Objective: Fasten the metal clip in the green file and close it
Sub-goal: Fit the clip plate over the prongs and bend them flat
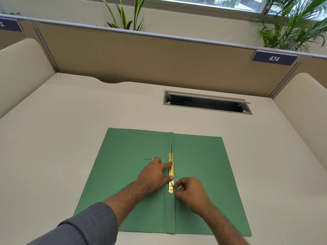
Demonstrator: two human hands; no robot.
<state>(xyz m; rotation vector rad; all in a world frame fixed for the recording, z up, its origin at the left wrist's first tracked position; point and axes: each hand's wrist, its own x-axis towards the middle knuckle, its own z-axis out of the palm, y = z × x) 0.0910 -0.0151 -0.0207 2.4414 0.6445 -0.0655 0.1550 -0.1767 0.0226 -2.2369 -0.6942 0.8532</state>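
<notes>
The green file (200, 165) lies open and flat on the desk. A gold metal clip bar (171, 174) runs along its centre fold, and a thin dark prong (171, 149) sticks up at the bar's far end. My left hand (154, 174) presses on the bar with a fingertip and the thumb. My right hand (191, 191) pinches the thin near prong at the bar's near end. A small metal piece (154, 157) lies on the left flap beside my left hand.
The file rests on a beige desk (70, 129) enclosed by tan partition walls. An open cable slot (207, 102) is set into the desk behind the file. Plants stand behind the partition.
</notes>
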